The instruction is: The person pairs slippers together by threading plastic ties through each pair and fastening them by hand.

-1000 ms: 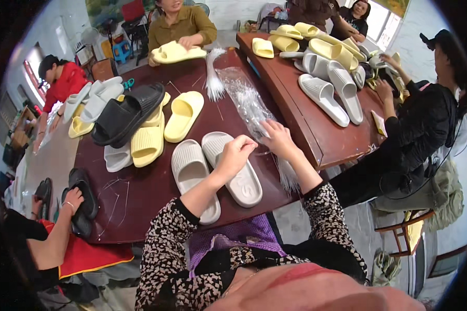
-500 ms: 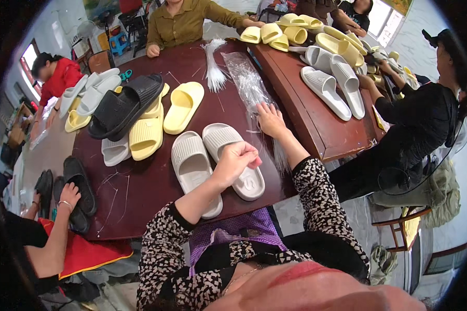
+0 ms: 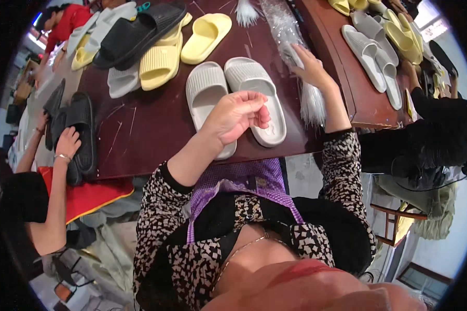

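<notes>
The left hand hovers loosely curled, gripping nothing, over a pair of grey slippers near the table's front edge. The right hand rests fingers-spread on clear plastic bags (beside a white tie bundle) toward the right edge.

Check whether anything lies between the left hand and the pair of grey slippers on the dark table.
Nothing visible does. The left hand hovers directly over the pair of grey ridged foam slippers, fingers curled, with only air between. The right hand rests apart on the clear plastic bags.
</notes>
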`<state>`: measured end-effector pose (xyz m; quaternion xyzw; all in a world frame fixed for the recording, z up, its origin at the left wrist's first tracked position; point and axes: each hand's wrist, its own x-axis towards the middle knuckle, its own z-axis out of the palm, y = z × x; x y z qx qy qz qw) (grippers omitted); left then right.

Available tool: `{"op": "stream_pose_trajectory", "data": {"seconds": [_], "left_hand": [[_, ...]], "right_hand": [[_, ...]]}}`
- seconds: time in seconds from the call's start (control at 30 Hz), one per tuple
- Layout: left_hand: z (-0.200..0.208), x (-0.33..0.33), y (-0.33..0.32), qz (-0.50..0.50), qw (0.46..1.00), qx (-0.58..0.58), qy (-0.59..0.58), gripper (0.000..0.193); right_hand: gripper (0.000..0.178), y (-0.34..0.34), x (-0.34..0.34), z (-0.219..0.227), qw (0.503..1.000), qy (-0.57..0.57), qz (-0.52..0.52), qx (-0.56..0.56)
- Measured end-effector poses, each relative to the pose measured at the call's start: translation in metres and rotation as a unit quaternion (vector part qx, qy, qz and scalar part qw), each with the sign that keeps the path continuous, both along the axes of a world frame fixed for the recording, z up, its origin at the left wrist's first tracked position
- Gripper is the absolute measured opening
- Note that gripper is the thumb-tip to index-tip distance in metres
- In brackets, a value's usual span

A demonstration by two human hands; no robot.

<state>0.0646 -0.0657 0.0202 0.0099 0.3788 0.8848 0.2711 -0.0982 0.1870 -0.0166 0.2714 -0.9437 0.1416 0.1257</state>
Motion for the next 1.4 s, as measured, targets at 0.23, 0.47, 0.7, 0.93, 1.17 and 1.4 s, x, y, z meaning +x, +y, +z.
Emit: {"op": "stream_pose_trajectory", "data": {"seconds": [0.23, 0.47, 0.7, 0.93, 1.17, 1.4], "left_hand": [[-0.004, 0.005, -0.008, -0.01, 0.999, -0.017, -0.031, 0.015], [0.006, 0.015, -0.014, -0.065, 0.993, -0.095, 0.006, 0.014], [0.007, 0.03, -0.031, -0.043, 0.933, -0.286, 0.216, 0.011], [0.049, 0.058, -0.051, 0.071, 0.737, -0.505, 0.444, 0.007], [0.042, 0.073, -0.045, 0.033, 0.653, -0.515, 0.554, 0.008], [0.022, 0.067, -0.048, 0.024, 0.591, -0.564, 0.576, 0.01]], "right_hand": [[0.038, -0.066, 0.107, 0.073, 0.959, -0.069, 0.179, -0.208], [0.025, -0.076, 0.128, 0.074, 0.951, 0.008, 0.288, -0.115], [0.018, -0.067, 0.127, 0.081, 0.955, 0.013, 0.271, -0.12], [0.018, -0.045, 0.14, 0.1, 0.961, -0.006, 0.241, -0.137], [0.022, -0.037, 0.151, 0.089, 0.955, -0.083, 0.254, -0.131], [0.022, -0.043, 0.151, 0.056, 0.951, -0.143, 0.235, -0.14]]}}
